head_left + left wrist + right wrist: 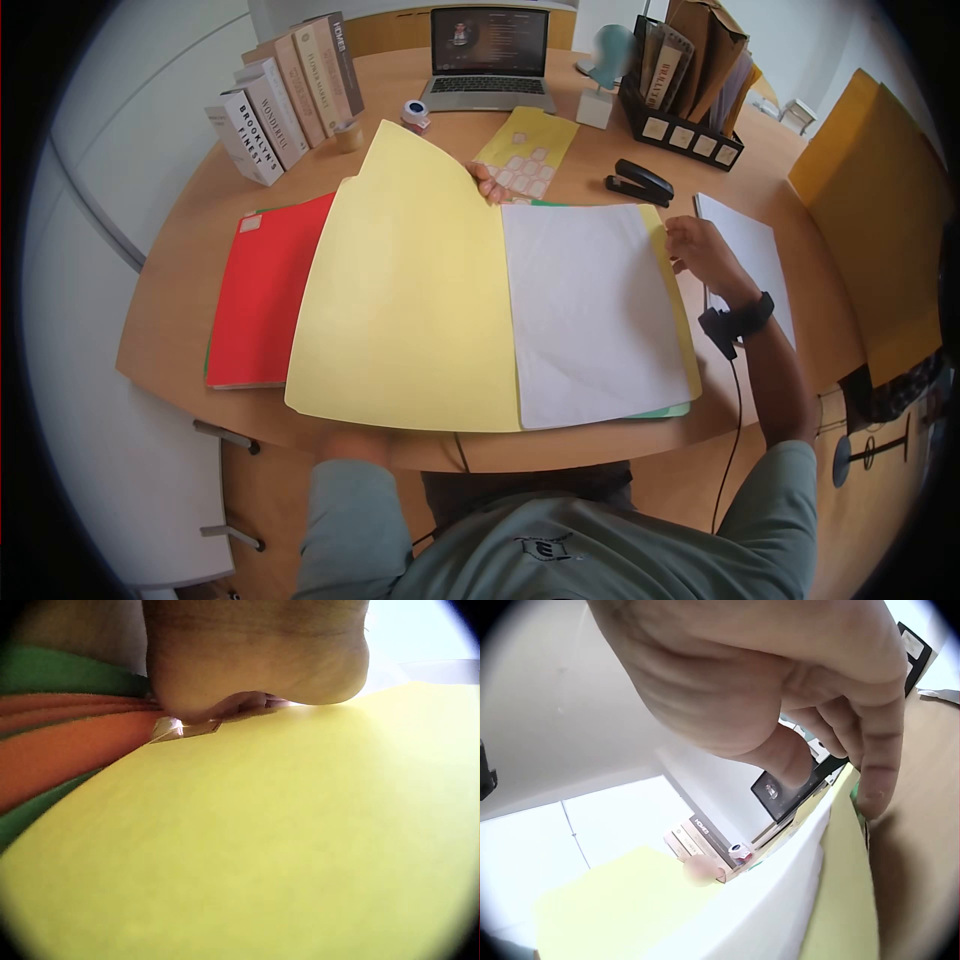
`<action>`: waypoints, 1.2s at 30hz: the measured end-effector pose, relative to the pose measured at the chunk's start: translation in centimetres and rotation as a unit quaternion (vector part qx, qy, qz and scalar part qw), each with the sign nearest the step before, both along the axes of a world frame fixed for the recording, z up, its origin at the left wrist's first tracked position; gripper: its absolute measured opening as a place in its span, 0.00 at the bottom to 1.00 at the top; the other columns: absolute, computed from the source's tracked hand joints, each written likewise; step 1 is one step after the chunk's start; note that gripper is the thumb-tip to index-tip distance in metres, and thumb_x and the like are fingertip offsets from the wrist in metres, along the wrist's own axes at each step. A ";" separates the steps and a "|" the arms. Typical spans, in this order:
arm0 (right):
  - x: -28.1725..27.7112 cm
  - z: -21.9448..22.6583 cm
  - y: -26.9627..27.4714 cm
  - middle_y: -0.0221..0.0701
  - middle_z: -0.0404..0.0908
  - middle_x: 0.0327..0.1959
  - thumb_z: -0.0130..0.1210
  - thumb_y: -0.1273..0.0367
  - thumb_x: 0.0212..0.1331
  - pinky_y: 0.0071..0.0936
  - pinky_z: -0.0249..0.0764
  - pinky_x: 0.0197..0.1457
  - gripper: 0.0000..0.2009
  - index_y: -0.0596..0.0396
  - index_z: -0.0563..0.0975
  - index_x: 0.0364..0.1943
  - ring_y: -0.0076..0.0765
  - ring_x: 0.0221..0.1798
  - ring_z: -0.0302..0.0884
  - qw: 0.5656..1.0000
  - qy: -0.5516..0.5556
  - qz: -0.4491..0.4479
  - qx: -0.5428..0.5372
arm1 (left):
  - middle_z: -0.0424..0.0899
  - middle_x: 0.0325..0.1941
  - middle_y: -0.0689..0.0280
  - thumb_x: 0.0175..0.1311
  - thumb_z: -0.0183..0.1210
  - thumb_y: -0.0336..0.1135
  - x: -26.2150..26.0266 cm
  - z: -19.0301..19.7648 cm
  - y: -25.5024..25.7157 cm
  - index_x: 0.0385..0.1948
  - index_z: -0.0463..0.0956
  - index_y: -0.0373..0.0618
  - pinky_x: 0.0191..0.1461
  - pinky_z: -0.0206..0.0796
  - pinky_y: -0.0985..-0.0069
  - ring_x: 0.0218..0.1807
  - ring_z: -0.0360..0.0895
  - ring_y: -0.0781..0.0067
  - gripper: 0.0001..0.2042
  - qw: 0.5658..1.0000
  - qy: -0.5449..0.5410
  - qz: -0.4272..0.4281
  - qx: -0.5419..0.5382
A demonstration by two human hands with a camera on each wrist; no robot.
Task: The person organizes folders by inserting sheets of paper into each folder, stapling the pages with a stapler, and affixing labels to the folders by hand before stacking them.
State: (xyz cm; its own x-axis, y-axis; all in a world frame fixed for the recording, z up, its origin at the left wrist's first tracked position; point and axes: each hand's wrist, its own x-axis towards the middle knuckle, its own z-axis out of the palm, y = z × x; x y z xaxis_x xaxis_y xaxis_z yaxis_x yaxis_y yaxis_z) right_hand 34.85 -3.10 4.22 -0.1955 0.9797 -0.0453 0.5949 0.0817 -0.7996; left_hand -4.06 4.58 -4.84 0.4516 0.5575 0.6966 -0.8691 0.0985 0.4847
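A yellow folder (410,300) lies open toward me, its left cover raised at a slant and white sheets (600,310) on its right side. My left forearm passes behind that cover. Only a few fingers of my left hand (487,184) show past the cover's far edge near the fold; what they hold, I cannot tell. The left wrist view has the heel of this hand against the yellow surface. At the folder's right edge is my right hand (700,255), fingers loosely bent. Its index finger touches the edge, the thumb lifted above the sheets. A green folder (668,411) peeks out underneath.
Left of the folder lie a red folder (262,300) and green ones. Behind stand books (290,95), a laptop (490,85), a tape dispenser (415,115), a yellow patterned sheet (545,140), a black stapler (640,183) and a black file holder (690,140). White paper (755,260) lies right.
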 end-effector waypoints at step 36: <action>-1.9 -0.5 14.7 0.52 0.81 0.50 0.54 0.73 0.59 0.46 0.71 0.59 0.21 0.63 0.73 0.58 0.59 0.55 0.77 0.934 -0.276 0.089 0.208 | 0.79 0.36 0.64 0.80 0.27 0.56 1.2 0.5 0.6 0.47 0.78 0.41 0.67 0.55 0.59 0.45 0.73 0.65 0.32 1.000 0.013 -0.020 0.014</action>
